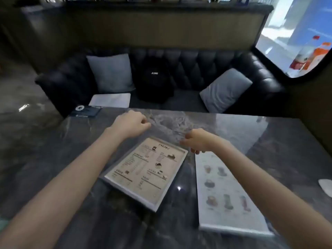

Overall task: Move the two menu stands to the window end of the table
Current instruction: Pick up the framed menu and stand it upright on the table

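Note:
Two menu stands lie flat on the dark marble table (251,130). The beige menu stand (146,170), headed MENU, lies at an angle in the middle. The white menu stand (228,193) with drink pictures lies to its right, partly under my right forearm. My left hand (132,124) hovers beyond the beige menu's far corner, fingers curled, holding nothing. My right hand (196,141) hangs between the far ends of both menus with its fingers curled down; I cannot tell if they touch a menu edge.
A window (298,33) is at the far right. A black sofa (224,67) behind the table holds two grey cushions (112,72), a black backpack (154,79) and a white sheet (110,99). A dark card (85,110) lies at the table's far left corner. A white object (326,186) sits at the right edge.

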### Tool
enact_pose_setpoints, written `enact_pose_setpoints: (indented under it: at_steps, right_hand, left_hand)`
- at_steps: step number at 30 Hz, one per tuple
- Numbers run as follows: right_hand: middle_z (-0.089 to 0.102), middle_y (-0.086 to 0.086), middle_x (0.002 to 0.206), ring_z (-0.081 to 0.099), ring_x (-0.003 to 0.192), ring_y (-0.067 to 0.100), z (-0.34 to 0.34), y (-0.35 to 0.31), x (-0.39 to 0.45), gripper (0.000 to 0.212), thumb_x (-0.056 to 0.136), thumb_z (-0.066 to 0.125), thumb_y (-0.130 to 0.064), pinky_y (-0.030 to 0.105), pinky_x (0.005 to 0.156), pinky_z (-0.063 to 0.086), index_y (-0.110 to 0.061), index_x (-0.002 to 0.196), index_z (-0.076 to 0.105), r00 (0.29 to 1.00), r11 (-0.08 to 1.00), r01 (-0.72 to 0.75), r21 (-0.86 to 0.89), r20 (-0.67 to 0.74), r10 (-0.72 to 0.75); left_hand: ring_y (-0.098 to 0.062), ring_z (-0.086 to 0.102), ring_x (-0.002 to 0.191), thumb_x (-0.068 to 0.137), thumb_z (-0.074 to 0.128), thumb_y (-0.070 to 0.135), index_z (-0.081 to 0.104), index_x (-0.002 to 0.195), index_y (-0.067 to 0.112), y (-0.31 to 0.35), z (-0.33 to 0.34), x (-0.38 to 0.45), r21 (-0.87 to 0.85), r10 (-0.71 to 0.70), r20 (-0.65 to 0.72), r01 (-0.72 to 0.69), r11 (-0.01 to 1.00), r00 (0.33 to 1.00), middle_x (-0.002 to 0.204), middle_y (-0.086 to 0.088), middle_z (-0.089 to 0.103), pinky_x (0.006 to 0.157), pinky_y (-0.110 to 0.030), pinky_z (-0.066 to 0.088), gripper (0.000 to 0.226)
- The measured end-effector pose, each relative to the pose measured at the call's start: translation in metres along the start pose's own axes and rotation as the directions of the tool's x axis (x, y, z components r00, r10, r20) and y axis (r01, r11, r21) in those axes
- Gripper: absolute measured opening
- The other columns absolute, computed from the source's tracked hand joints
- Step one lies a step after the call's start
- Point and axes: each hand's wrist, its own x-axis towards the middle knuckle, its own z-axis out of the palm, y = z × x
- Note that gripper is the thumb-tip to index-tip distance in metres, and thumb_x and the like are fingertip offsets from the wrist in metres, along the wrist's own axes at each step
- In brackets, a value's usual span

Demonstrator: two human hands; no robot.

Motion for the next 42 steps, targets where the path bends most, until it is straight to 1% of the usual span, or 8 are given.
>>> enact_pose_setpoints:
  at_steps: [8,13,18,21,24,27,36,42]
  right_hand:
    - [0.054,0.021,0.122,0.049,0.113,0.034,0.130,0.027,0.031,0.035,0.091,0.046,-0.028,0.036,0.086,0.040,-0.001,0.113,0.048,0.960,0.933,-0.144,0.330,-0.182,0.213]
    - [0.041,0.016,0.140,0.035,0.132,0.031,0.182,0.024,0.024,0.058,0.086,0.059,-0.024,0.039,0.106,0.033,-0.004,0.134,0.033,0.941,0.796,-0.105,0.596,-0.200,0.274]
    - [0.048,0.009,0.129,0.052,0.117,0.023,0.196,0.027,0.026,0.072,0.085,0.063,-0.014,0.029,0.092,0.043,-0.002,0.142,0.020,0.940,0.340,-0.186,0.922,0.066,0.336]
    - [0.069,0.008,0.106,0.069,0.093,0.020,0.198,0.039,0.035,0.049,0.084,0.063,-0.007,0.028,0.074,0.057,0.001,0.128,0.044,0.948,0.073,-0.251,0.965,0.230,0.221]
    - [0.075,0.007,0.096,0.072,0.086,0.024,0.192,0.040,0.038,0.029,0.086,0.056,0.000,0.033,0.065,0.060,-0.005,0.115,0.054,0.946,-0.102,-0.304,0.947,0.313,0.088]
    - [0.076,0.007,0.090,0.073,0.082,0.024,0.187,0.040,0.039,0.024,0.089,0.049,0.003,0.035,0.061,0.061,-0.006,0.110,0.055,0.936,-0.127,-0.341,0.931,0.349,0.042]
    - [0.070,0.014,0.098,0.074,0.076,0.024,0.176,0.037,0.049,0.037,0.085,0.051,0.005,0.039,0.059,0.061,0.006,0.122,0.043,0.902,0.041,-0.422,0.906,0.415,0.122]
    - [0.069,0.009,0.098,0.072,0.077,0.019,0.151,0.036,0.040,0.028,0.085,0.056,0.003,0.033,0.058,0.062,0.005,0.113,0.052,0.950,0.152,-0.308,0.939,0.296,0.097]
  left_hand:
    - [-0.029,0.057,0.103,0.095,0.038,0.031,0.060,0.110,0.014,-0.060,0.098,-0.027,-0.064,-0.160,-0.017,0.159,0.985,0.987,0.115,-0.009,0.061,0.079,-0.037,0.045,0.032]
    - [-0.032,0.043,0.125,0.094,0.038,0.037,0.044,0.130,0.009,-0.087,0.137,-0.030,-0.065,-0.364,0.184,0.381,0.922,0.913,0.138,-0.014,0.046,0.101,-0.046,0.036,0.046]
    - [-0.026,0.063,0.093,0.087,0.055,0.031,0.054,0.115,0.002,-0.106,0.144,-0.026,-0.356,-0.464,0.421,0.613,0.706,0.779,0.112,-0.016,0.064,0.073,-0.031,0.049,0.040]
    - [-0.011,0.065,0.051,0.084,0.063,0.013,0.061,0.096,0.002,-0.110,0.138,-0.021,-0.554,-0.454,0.521,0.691,0.464,0.723,0.066,-0.004,0.070,0.041,-0.022,0.048,0.016]
    - [-0.014,0.065,0.050,0.082,0.065,0.008,0.059,0.083,0.005,-0.111,0.136,-0.018,-0.584,-0.442,0.562,0.714,0.385,0.699,0.051,-0.001,0.069,0.040,-0.022,0.051,0.007]
    - [-0.016,0.064,0.056,0.083,0.065,0.008,0.059,0.085,0.007,-0.111,0.137,-0.018,-0.584,-0.434,0.573,0.718,0.380,0.696,0.069,-0.007,0.066,0.040,-0.022,0.050,0.006]
    - [-0.019,0.064,0.059,0.082,0.066,0.010,0.060,0.103,-0.004,-0.110,0.137,-0.021,-0.588,-0.433,0.560,0.707,0.391,0.706,0.071,-0.009,0.067,0.044,-0.025,0.051,0.025]
    - [-0.009,0.062,0.040,0.084,0.064,0.008,0.047,0.120,-0.008,-0.100,0.122,-0.020,-0.656,-0.433,0.501,0.655,0.375,0.749,0.030,0.011,0.056,0.034,-0.016,0.048,0.043]
